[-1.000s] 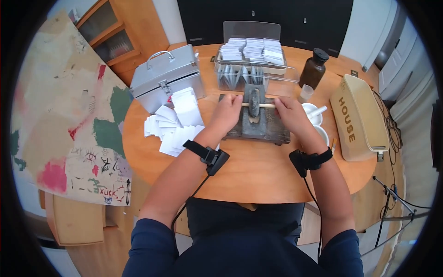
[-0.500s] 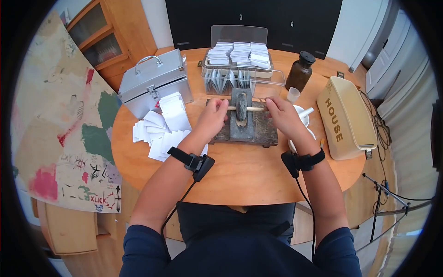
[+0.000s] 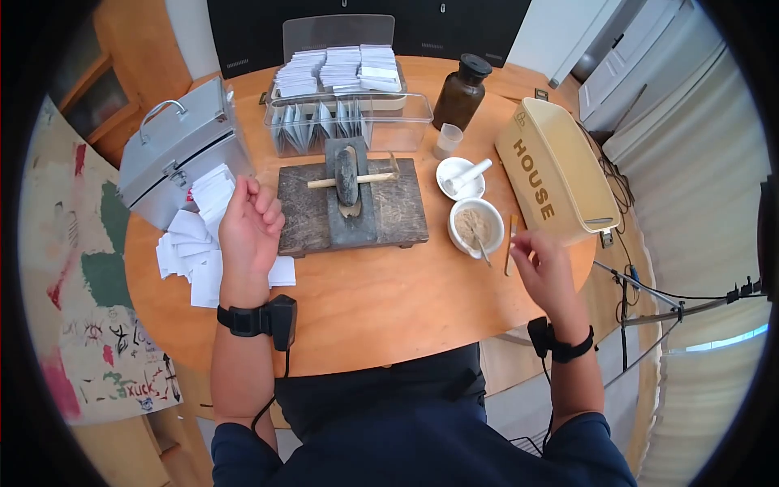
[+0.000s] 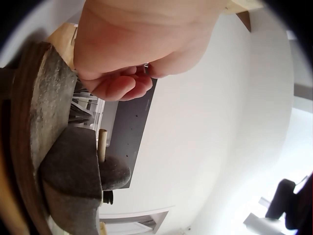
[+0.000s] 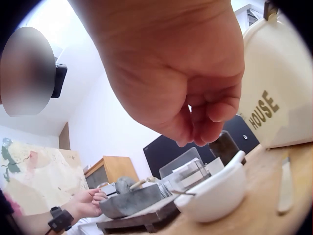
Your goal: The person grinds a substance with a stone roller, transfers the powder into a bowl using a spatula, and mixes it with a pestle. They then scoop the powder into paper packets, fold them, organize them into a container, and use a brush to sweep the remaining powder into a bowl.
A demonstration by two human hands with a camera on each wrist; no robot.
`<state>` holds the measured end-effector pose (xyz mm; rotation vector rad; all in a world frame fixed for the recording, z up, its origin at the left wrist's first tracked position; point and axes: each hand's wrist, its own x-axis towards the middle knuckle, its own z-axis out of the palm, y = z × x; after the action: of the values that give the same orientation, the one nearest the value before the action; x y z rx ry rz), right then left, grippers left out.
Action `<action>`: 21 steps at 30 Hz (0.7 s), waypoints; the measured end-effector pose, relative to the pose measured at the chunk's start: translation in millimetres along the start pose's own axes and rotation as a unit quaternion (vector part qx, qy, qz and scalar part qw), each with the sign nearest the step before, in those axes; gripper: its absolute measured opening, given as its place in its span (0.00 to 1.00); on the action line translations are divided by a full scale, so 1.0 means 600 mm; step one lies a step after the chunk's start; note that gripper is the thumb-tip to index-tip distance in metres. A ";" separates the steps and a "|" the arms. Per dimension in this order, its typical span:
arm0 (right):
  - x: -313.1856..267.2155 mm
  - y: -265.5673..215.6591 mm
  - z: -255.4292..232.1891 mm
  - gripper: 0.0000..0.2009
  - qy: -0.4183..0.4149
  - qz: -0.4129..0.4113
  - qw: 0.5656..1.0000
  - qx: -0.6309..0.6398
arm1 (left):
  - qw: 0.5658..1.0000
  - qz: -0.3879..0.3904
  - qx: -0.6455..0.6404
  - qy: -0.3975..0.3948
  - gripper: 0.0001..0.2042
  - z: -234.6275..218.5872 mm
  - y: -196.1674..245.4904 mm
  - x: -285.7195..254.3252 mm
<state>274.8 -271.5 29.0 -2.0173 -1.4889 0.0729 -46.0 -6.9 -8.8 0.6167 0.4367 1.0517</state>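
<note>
On a dark wooden board (image 3: 403,221) sits a grey stone grinding trough (image 3: 363,231). Its stone wheel (image 3: 346,174) rests in the trough, a wooden rod (image 3: 321,183) through its middle. My left hand (image 3: 250,223) is raised beside the board's left edge, fingers loosely curled around nothing. Over at the right, my right hand (image 3: 542,264) hovers with bent fingers by a slim flat tool (image 3: 510,258) lying on the table; in the right wrist view nothing is between its fingers. Left of that tool stands a white bowl (image 3: 457,236) of pale brown powder with a spoon handle sticking out.
A white mortar with a pestle (image 3: 472,173) is behind the bowl. Farther back stand a plastic cup (image 3: 447,141) and a brown bottle (image 3: 462,93). A cream HOUSE bin (image 3: 519,154) borders the right side. White papers (image 3: 185,241) lie before a silver case (image 3: 185,154); paper-filled clear boxes (image 3: 398,122) stand behind.
Both hands have let go of the grinder wheel's rod. The left drew back to the left; the right moved right and nearer, beside the slim tool. The head view has swung right.
</note>
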 end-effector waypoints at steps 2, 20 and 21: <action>-0.024 0.000 0.005 0.11 -0.023 0.001 1.000 -0.019 | 0.998 -0.016 -0.040 -0.034 0.13 -0.006 0.000 -0.001; 0.027 0.006 0.057 0.03 0.090 -0.032 0.995 0.040 | 0.996 -0.041 -0.035 -0.076 0.13 -0.010 -0.017 -0.019; 0.029 0.008 0.057 0.03 0.100 -0.015 0.993 0.053 | 0.996 -0.042 -0.035 -0.076 0.13 -0.010 -0.018 -0.019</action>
<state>271.5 -241.6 4.6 -1.8590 -1.3591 -0.0595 -47.6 -19.4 -20.1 0.6059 0.2904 0.9283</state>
